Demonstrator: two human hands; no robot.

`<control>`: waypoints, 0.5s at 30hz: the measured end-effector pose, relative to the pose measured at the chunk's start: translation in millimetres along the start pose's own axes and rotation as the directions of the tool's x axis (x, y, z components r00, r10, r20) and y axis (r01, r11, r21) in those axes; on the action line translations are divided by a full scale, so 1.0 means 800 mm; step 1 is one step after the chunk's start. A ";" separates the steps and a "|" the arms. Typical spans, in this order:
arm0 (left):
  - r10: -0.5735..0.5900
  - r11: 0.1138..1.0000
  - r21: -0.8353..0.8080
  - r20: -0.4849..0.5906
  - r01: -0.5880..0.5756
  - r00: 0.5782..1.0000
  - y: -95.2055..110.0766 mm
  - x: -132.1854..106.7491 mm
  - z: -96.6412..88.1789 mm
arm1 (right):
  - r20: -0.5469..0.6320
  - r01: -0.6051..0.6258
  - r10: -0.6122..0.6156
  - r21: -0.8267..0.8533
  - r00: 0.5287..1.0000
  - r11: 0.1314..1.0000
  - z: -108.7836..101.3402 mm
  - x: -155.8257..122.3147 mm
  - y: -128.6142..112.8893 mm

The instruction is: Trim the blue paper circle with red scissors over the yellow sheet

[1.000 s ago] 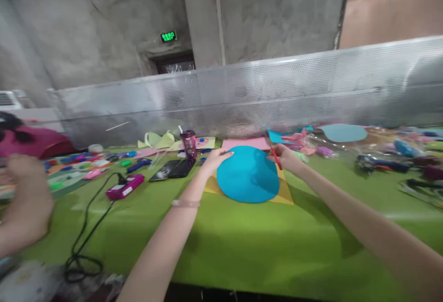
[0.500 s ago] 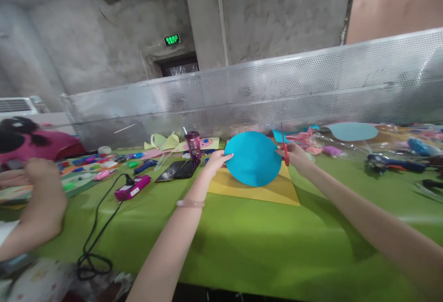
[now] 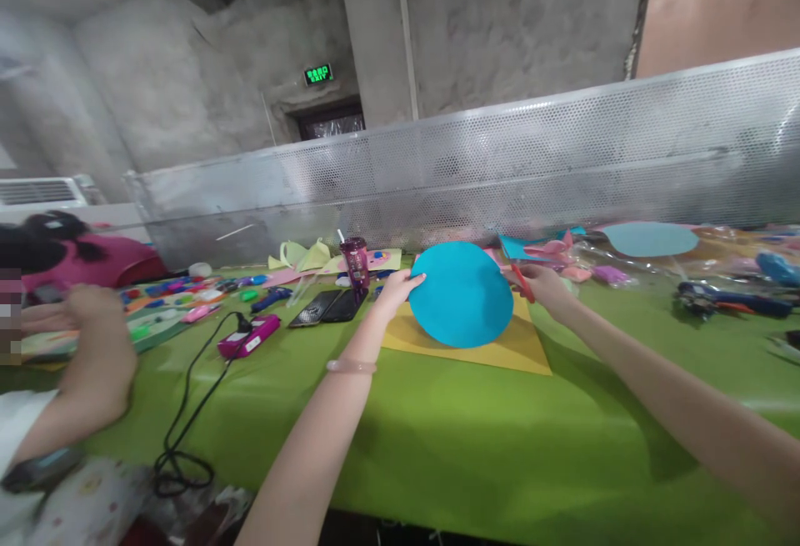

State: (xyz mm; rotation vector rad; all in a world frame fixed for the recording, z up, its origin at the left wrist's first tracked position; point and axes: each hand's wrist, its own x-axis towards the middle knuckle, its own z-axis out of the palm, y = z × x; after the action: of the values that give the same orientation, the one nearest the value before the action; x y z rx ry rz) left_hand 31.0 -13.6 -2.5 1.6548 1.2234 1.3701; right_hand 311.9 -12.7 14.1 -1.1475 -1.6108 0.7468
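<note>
A round sheet of blue paper [image 3: 461, 294] is held up in front of me, above a yellow sheet [image 3: 512, 354] lying on the green table. My left hand [image 3: 398, 291] pinches the disc's left edge between thumb and fingers. At the disc's right side, my right hand [image 3: 542, 288] is closed on red-handled scissors [image 3: 523, 283]. The scissors' blades are hard to see, and I cannot tell whether these fingers also touch the paper.
A purple drink cup [image 3: 356, 264] and two dark phones [image 3: 328, 308] sit left of the yellow sheet. A magenta power strip [image 3: 250, 336] trails a black cable. Dark-handled tools [image 3: 731, 300] and a pale blue paper oval [image 3: 651, 239] lie right. A person's arm [image 3: 103, 363] rests at far left.
The scissors have tilted from upright, and their blades no longer stand up above my right hand. The blue disc remains held at both sides. The whole view has shifted slightly.
</note>
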 end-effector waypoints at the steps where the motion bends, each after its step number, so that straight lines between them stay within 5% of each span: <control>1: -0.006 1.000 -0.014 0.022 0.007 1.000 0.002 -0.001 0.000 | 0.011 0.012 -0.012 -0.014 1.000 1.000 0.000 0.000 0.001; 8: 0.034 0.999 0.002 0.097 -0.034 0.995 0.008 -0.005 0.004 | 0.018 0.004 -0.002 -0.120 1.000 0.993 0.004 -0.002 -0.006; 15: -0.057 0.998 0.047 0.159 0.050 0.986 -0.005 0.011 -0.007 | 0.040 -0.032 0.031 0.037 0.999 0.999 0.016 0.008 -0.009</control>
State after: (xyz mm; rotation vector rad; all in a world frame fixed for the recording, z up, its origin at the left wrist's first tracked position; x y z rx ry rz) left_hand 24.7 -4.1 -2.0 1.7136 1.2022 1.1611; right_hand 296.9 -8.8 18.4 -1.1398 -1.6077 0.8212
